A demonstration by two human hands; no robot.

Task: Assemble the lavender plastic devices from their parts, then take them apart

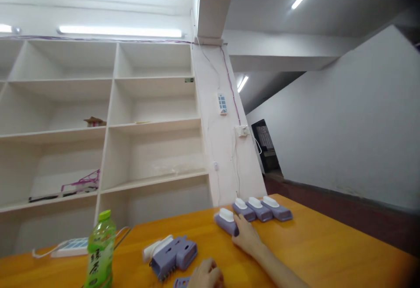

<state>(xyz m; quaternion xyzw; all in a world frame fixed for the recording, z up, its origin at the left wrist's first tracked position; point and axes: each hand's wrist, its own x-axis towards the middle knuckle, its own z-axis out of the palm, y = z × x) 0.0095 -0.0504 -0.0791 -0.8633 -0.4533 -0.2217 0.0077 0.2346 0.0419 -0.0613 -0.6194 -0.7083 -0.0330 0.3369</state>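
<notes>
My right hand (246, 235) is closed on the near end of a purple plastic case with a white oval top (227, 223), which rests on the table. Just beyond it, several like cases (260, 212) stand side by side in a row. Low in the view, my left hand (206, 275) has its fingers curled, partly cut off by the bottom edge; what it holds, if anything, is hidden. Beside it lies a flat purple piece (181, 282) with slots. Further left are purple casings (173, 256) with openings, next to white oval parts (158, 246).
A green drink bottle (101, 249) stands at the table's left, near a white power strip (72, 246) with a cord. The orange-brown table (315, 244) stretches right. White shelving (154, 183) rises behind, beside a pillar (229, 161) with a wall socket.
</notes>
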